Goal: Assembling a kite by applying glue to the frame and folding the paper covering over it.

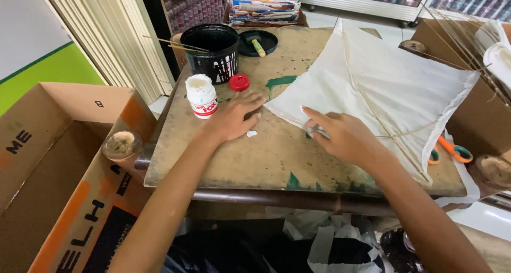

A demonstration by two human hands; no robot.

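Note:
A white paper kite (388, 81) with thin bamboo sticks lies on a worn wooden table (277, 156), its left corner pointing at my hands. My right hand (340, 135) presses flat on the kite's lower left edge, fingers spread. My left hand (234, 116) rests on the bare table just left of the kite corner, fingers apart, holding nothing. A small blob of white glue (252, 133) sits on the table below it. An open white glue bottle (202, 96) stands to the left, its red cap (239, 82) beside it.
A black bucket (211, 50) with thin sticks across it and its black lid (257, 43) stand at the back. Orange-handled scissors (452, 150) lie at the right edge under the kite. Cardboard boxes (58, 166) stand left and right; crumpled paper lies below.

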